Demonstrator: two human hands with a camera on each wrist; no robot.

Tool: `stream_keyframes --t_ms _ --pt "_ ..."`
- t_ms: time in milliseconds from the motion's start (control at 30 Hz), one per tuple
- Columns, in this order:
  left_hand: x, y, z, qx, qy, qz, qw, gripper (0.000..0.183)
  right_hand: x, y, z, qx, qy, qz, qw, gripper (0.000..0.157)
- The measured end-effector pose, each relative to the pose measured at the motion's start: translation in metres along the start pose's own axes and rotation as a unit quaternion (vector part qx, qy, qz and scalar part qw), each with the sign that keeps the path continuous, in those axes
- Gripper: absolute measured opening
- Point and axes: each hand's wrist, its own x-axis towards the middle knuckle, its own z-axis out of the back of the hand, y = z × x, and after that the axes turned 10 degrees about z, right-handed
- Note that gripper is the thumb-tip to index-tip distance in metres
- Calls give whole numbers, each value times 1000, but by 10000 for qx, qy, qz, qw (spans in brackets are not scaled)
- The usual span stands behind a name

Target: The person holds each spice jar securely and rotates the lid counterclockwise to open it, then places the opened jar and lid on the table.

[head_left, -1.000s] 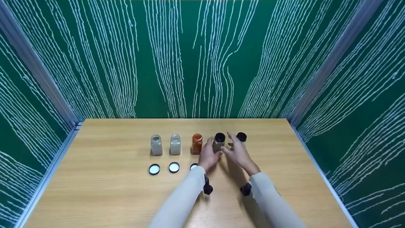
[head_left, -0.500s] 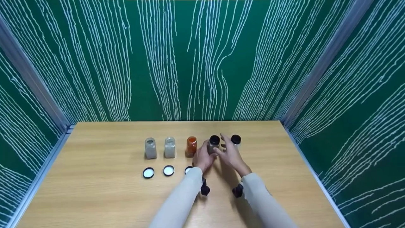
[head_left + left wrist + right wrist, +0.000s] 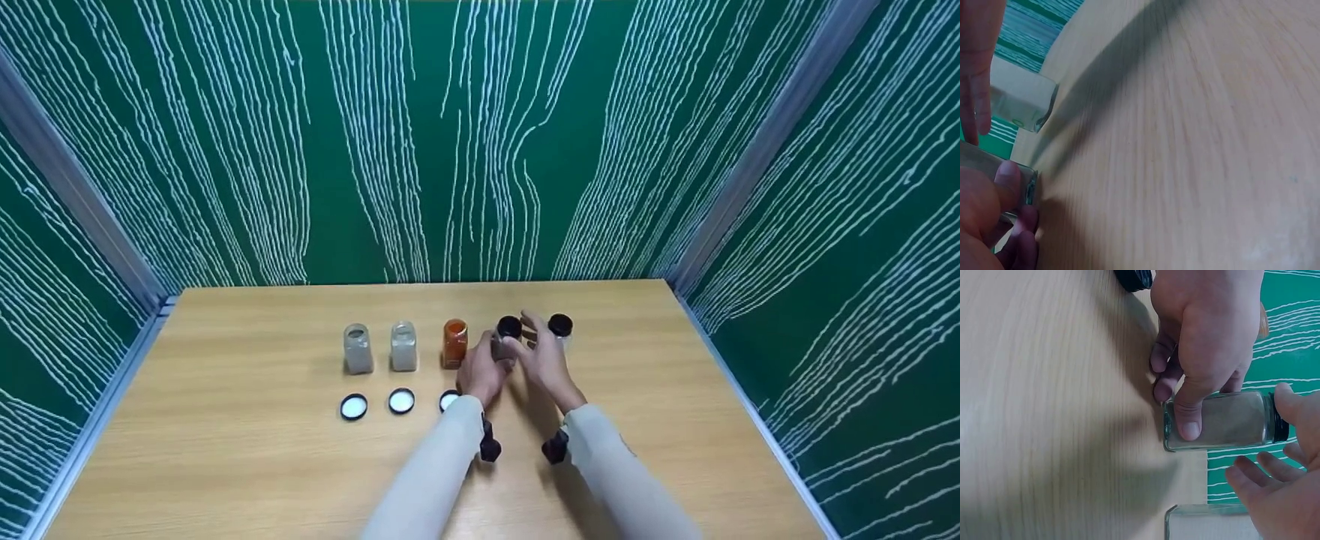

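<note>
A square glass jar (image 3: 1235, 419) with greyish-brown contents and a black cap (image 3: 509, 327) stands in the middle of the head view. My left hand (image 3: 484, 373) grips it low down, with the thumb across the glass in the right wrist view. At the cap is my right hand (image 3: 547, 367); its thumb lies right at the cap's edge, while the other fingers stay spread, apart from the jar. Just right of that hand stands a second jar with a black cap (image 3: 560, 325), its body partly hidden. It shows pale contents in the left wrist view (image 3: 1022, 95).
Left of my hands stand an uncapped orange-red jar (image 3: 454, 345) and two uncapped jars with whitish contents, one clear jar (image 3: 403, 349) and another (image 3: 358, 351). Several black-rimmed caps (image 3: 401, 400) lie white side up before them. Green walls with white lines enclose the wooden table (image 3: 247, 450).
My right hand has moved slightly left, its thumb now closer to the cap. My left hand keeps its grip on the jar. The head view has shifted a little.
</note>
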Motion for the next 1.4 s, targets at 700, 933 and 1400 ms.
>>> stream_keyframes --t_ms 700,933,1400 --pt "-1 1 -2 -12 -202 -53 9998 40 3 -9 -18 514 -761 -377 9951 43" --pt "-1 1 -1 -67 -141 39 9999 33 2 -12 -22 633 -833 -287 9941 34" --pt "3 5 -4 -226 -144 38 9996 23 2 -13 -26 788 -945 -194 9922 32"
